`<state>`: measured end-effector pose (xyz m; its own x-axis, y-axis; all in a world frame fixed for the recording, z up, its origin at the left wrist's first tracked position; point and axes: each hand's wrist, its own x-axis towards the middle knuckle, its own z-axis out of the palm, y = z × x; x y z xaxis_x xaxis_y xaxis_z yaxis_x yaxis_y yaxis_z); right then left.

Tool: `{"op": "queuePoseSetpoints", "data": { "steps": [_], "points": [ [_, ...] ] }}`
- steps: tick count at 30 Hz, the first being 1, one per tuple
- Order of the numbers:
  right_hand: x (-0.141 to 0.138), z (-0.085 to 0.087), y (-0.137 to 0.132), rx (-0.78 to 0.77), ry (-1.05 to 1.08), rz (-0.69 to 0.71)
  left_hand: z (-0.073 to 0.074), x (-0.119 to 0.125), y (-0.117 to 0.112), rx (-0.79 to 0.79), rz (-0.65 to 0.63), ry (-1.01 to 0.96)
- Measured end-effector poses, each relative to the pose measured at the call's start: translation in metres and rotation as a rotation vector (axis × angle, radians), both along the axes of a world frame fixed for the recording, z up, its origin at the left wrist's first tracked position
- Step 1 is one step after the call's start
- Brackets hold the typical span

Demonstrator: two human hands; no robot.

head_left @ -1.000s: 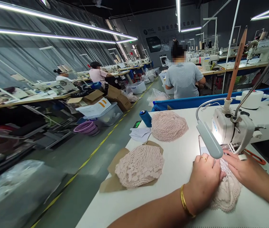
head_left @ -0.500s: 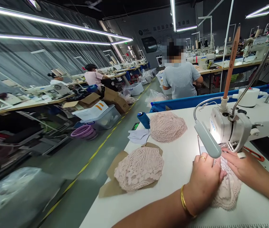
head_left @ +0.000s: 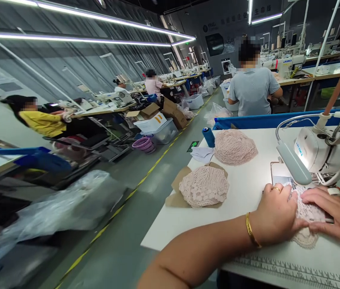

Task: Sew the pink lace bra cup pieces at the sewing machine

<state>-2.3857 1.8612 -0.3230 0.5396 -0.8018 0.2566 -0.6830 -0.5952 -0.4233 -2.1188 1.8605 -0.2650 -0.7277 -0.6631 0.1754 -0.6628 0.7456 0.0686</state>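
A pale pink lace piece (head_left: 306,208) lies on the white table under the head of the sewing machine (head_left: 311,150). My left hand (head_left: 280,210) grips its left side, fingers curled and thumb pressed on the cloth. From the right, my right hand (head_left: 335,214) holds the same lace between its thumb and fingers. A slim metal tool (head_left: 322,220) shows between that thumb and forefinger; its kind is unclear. The machine's lamp (head_left: 294,162) hides part of the needle area. Further left are a lace stack (head_left: 204,186) on brown paper and another lace pile (head_left: 234,147).
A blue thread cone (head_left: 208,137) and a white face mask (head_left: 202,154) sit at the table's left edge. A ruler strip (head_left: 281,271) runs along the front. Co-workers sit at other machines, one in a grey shirt (head_left: 252,90) ahead. Plastic bags (head_left: 70,204) lie left of the aisle.
The view has swung left, bringing a person in yellow into sight. My right hand has drawn back from beside the needle onto the lace, its thumb now apart from its fingers. The left hand stays on the lace.
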Motion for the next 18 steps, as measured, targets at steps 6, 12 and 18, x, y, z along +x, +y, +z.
{"op": "queuePoseSetpoints", "data": {
  "steps": [6,12,18],
  "points": [
    [-0.004,0.018,0.001,0.133,0.137,0.118,0.011,0.013,0.009,0.059,-0.162,-0.080],
    [0.021,0.033,0.001,0.050,-0.005,0.104,-0.013,0.013,-0.007,0.086,-0.109,0.145],
    [0.030,0.022,-0.002,-0.094,-0.175,-0.129,-0.012,0.002,-0.027,0.349,0.017,0.479]
  ]
}}
